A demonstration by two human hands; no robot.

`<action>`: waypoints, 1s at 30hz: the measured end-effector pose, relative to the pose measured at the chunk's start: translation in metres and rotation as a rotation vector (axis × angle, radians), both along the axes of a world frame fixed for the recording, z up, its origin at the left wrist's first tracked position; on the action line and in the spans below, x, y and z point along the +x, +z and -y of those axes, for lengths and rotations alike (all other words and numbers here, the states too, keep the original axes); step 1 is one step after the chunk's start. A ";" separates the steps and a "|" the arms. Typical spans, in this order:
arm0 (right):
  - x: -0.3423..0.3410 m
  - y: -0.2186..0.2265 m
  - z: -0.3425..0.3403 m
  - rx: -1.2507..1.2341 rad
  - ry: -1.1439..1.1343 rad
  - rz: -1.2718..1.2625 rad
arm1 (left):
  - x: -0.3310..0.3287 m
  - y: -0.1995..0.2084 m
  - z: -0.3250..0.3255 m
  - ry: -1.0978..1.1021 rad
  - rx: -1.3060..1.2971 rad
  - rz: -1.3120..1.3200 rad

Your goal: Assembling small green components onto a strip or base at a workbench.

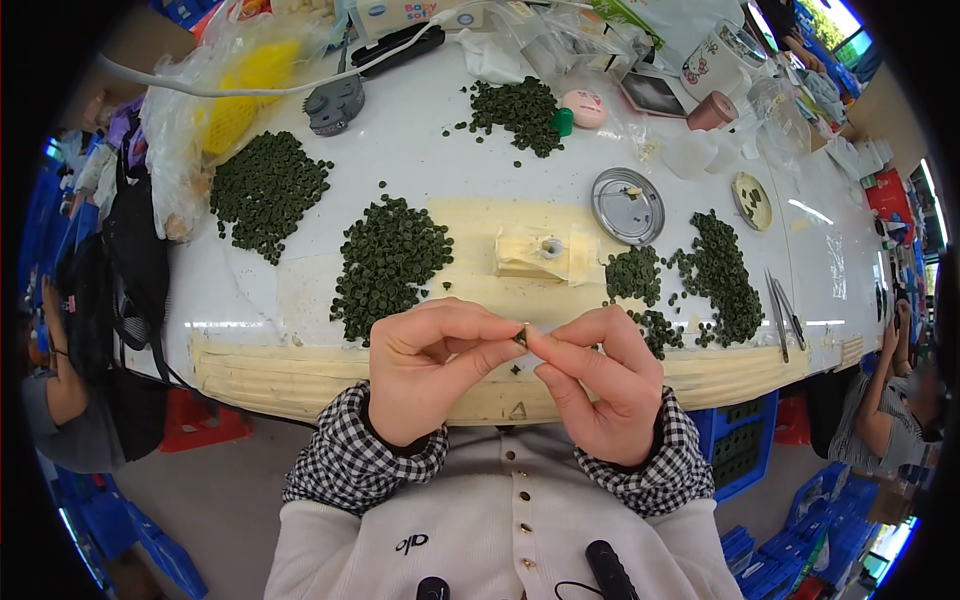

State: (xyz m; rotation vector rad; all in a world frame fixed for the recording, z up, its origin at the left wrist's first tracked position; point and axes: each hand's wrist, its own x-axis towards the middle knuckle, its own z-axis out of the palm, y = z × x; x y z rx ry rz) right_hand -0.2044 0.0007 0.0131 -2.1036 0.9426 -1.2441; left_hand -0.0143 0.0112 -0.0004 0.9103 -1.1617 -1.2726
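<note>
Just above the table's front edge, my left hand (pixel 428 362) pinches a small dark green part (pixel 520 338) between thumb and index finger. My right hand (pixel 603 372) meets it from the other side, fingertips closed at the same tiny part; its exact shape is mostly covered by the fingers. Beyond the hands stands a tape-wrapped block (pixel 520 262) with a small metal post (pixel 551 247) on top. Heaps of small round dark green parts lie around: one left of the block (pixel 385 265), a thin cluster to its right (pixel 633 276), and a larger one farther right (pixel 722 280).
More green heaps lie far left (pixel 268 190) and at the back (pixel 515 112). A round metal tin lid (pixel 615 222), a small dish (pixel 740 205) and tweezers (pixel 778 318) are on the right. Bags, a cup (pixel 705 65) and a white cable (pixel 260 92) crowd the back. People sit at both sides.
</note>
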 end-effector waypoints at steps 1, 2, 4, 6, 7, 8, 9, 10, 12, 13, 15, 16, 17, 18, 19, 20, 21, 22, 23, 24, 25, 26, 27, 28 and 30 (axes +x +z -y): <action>0.000 0.000 0.001 -0.002 0.002 -0.001 | -0.003 0.003 -0.003 0.016 0.097 -0.080; 0.000 0.001 0.001 -0.003 0.004 -0.002 | -0.005 0.005 -0.004 0.032 0.195 -0.160; 0.000 0.001 0.001 0.003 0.005 -0.002 | -0.003 0.000 -0.004 0.012 0.154 -0.133; 0.001 0.001 0.001 0.014 0.004 0.001 | -0.001 -0.002 -0.003 0.013 0.072 -0.063; 0.001 0.001 0.000 0.040 0.002 0.013 | -0.001 -0.001 -0.002 0.022 0.012 -0.005; 0.000 0.000 -0.001 0.067 -0.002 0.023 | -0.001 -0.001 -0.001 0.029 -0.048 0.050; -0.001 0.000 -0.001 0.093 -0.006 0.034 | 0.000 0.000 0.000 0.035 -0.082 0.104; -0.001 0.000 -0.001 0.093 -0.003 0.027 | 0.000 0.001 0.001 0.041 -0.117 0.158; -0.001 0.000 0.000 0.095 0.006 0.014 | 0.001 0.001 0.001 0.055 -0.161 0.223; -0.001 0.000 0.001 0.081 0.018 0.013 | 0.000 0.000 0.000 0.062 -0.173 0.234; -0.003 -0.001 0.003 0.051 0.041 0.007 | 0.000 0.001 0.001 0.068 -0.183 0.259; -0.003 -0.001 0.004 0.048 0.046 -0.003 | 0.000 0.002 0.001 0.069 -0.182 0.275; -0.004 -0.001 0.005 0.045 0.053 -0.013 | 0.000 0.002 0.001 0.070 -0.180 0.291; -0.004 0.000 0.005 0.041 0.059 -0.023 | 0.000 0.002 0.001 0.071 -0.176 0.281; -0.005 -0.001 0.005 0.035 0.061 -0.028 | 0.000 0.002 0.001 0.073 -0.171 0.271; -0.005 -0.001 0.005 0.027 0.064 -0.032 | -0.001 0.002 0.001 0.075 -0.169 0.262; -0.005 -0.001 0.006 0.019 0.066 -0.036 | -0.001 0.001 0.001 0.074 -0.147 0.247; -0.005 -0.001 0.006 0.019 0.065 -0.040 | -0.001 0.001 0.001 0.073 -0.125 0.233; -0.004 0.000 0.006 0.018 0.063 -0.043 | -0.001 0.001 0.000 0.071 -0.103 0.218; -0.004 0.001 0.006 0.018 0.061 -0.046 | -0.001 0.001 0.000 0.065 -0.100 0.209; -0.004 0.001 0.007 0.013 0.065 -0.049 | 0.000 0.001 0.000 0.059 -0.097 0.199; -0.004 0.002 0.007 0.009 0.068 -0.053 | 0.000 0.001 -0.001 0.051 -0.094 0.188; -0.003 0.003 0.007 0.005 0.071 -0.057 | 0.000 0.001 -0.001 0.054 -0.082 0.178; -0.004 0.006 0.008 0.007 0.060 -0.070 | 0.000 0.001 -0.001 0.056 -0.069 0.168; -0.006 0.015 0.011 0.009 0.040 -0.094 | 0.000 0.001 -0.001 0.067 -0.053 0.145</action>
